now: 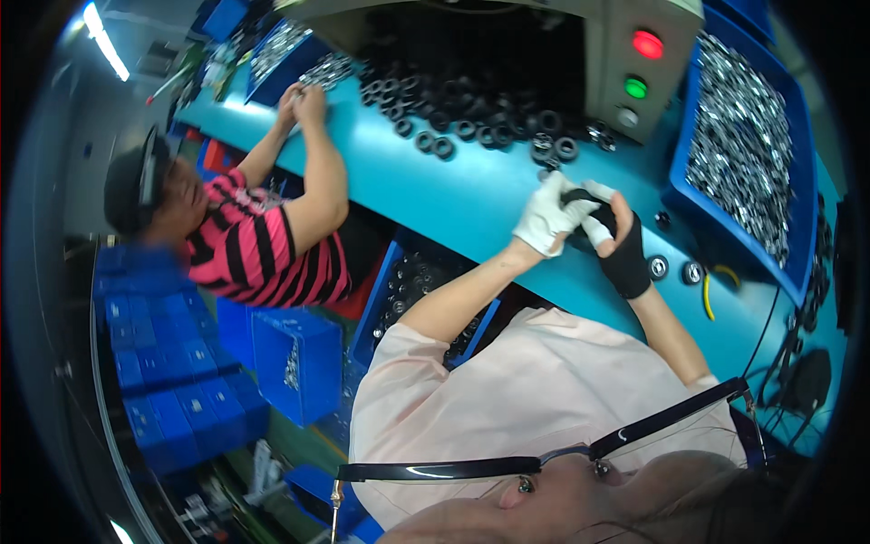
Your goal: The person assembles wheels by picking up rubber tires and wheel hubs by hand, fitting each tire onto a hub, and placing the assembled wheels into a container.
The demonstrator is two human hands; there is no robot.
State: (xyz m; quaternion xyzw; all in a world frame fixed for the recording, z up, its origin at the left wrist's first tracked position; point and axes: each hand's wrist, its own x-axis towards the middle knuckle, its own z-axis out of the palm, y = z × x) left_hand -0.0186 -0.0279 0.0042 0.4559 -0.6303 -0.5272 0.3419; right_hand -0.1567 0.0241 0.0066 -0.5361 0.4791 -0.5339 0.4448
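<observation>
Above the turquoise bench (399,186), my left hand (546,218) in a white glove and my right hand (622,240) meet. My right hand has a black wrist support, with white covering on some fingers. Both hands are closed around a small black part (578,197), mostly hidden by the fingers; it resembles the black rings (442,148) heaped just beyond. Two black round pieces with shiny metal centres, one of them a wheel-like piece (657,267), lie beside my right wrist. Close to them is a curved yellow-handled tool (709,297).
A machine panel (625,68) with red and green buttons stands behind the rings. At the right, a blue bin (797,281) holds many shiny metal parts. A co-worker in a striped shirt (263,240) handles metal parts at left. Blue crates (186,412) are stacked on the floor.
</observation>
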